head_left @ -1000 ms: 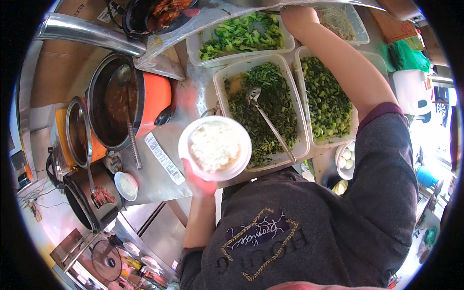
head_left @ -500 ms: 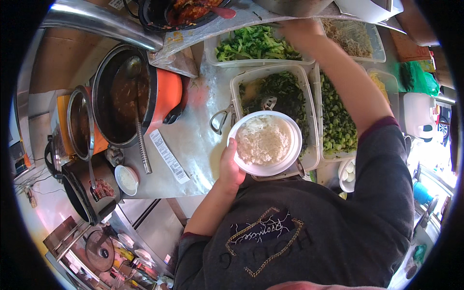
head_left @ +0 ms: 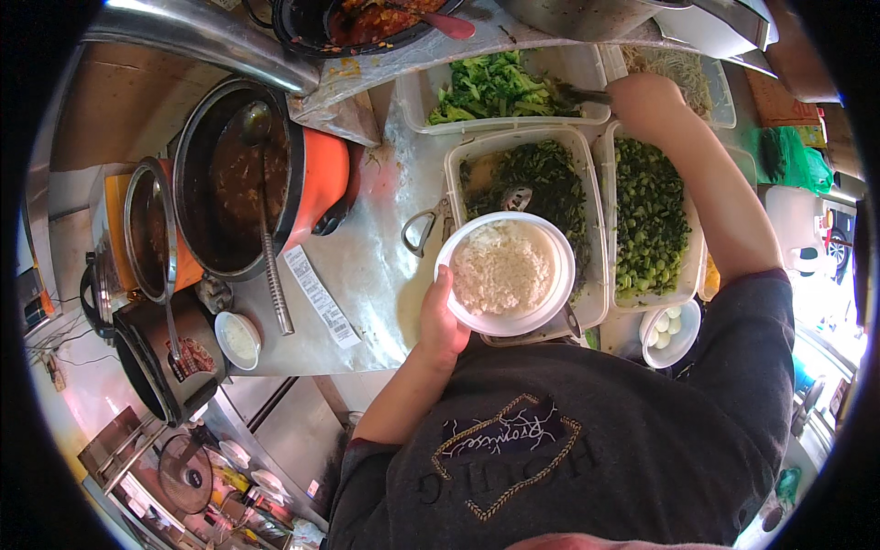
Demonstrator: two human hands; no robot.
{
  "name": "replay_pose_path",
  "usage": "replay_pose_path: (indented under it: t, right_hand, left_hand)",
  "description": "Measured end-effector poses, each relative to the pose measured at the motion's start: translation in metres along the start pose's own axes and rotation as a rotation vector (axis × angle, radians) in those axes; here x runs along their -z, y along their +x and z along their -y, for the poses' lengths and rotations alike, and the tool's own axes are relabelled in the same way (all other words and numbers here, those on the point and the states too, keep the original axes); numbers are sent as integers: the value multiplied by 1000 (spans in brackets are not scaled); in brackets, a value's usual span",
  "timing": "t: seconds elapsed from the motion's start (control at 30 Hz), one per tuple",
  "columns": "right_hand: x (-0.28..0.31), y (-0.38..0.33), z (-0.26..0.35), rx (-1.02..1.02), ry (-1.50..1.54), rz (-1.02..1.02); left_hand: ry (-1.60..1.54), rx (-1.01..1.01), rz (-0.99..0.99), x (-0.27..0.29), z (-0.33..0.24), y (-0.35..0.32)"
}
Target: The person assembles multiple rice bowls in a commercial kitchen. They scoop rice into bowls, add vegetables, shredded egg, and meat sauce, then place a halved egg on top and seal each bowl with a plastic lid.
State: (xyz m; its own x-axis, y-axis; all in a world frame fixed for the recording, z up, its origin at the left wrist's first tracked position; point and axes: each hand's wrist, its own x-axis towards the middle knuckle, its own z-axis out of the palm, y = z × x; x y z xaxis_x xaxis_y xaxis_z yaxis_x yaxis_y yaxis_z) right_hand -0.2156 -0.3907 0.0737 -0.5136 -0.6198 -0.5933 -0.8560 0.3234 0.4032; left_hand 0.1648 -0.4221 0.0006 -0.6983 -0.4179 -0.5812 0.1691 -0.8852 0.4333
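My left hand (head_left: 445,323) grips the near-left rim of a white bowl of rice (head_left: 503,266), held level above the front of a tub of dark chopped greens (head_left: 547,183). My right hand (head_left: 649,103) is closed around a dark utensil (head_left: 583,94) whose kind I cannot make out. The utensil points left over the right end of a clear tub of broccoli (head_left: 490,84). Below my right forearm is a tub of chopped green stalks (head_left: 649,215). A slotted metal spoon (head_left: 516,199) rests in the dark greens, partly hidden by the bowl.
At left stands a large orange pot (head_left: 321,174) of brown stew with a ladle (head_left: 268,220) in it. A paper slip (head_left: 321,298) lies on the steel counter. A small bowl of white eggs (head_left: 668,332) sits front right. Above, a raised shelf holds a black pan (head_left: 367,27).
My right hand has moved right and nearer to me, away from the broccoli's middle, with the dark utensil now showing. The rice bowl stays nearly still in my left hand.
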Motion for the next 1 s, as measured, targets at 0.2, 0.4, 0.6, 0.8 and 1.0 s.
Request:
replay_pose_path:
  t: [0.2,0.4,0.6,0.8,1.0]
  right_hand:
    - [12,12,53,306,485,-379]
    - [-4,26,22,-261,381,-320]
    - [-15,67,59,-32,593,-429]
    - [7,41,72,368,581,-405]
    - [42,3,14,341,647,-312]
  left_hand:
    - [-3,-29,-18,-3,-2,-2]
    - [-42,-9,-76,-7,-7,-4]
    - [-63,-44,-81,-2,-8,1]
    - [-82,-28,-106,5,-7,0]
    - [-91,-91,-148,9,-15,-9]
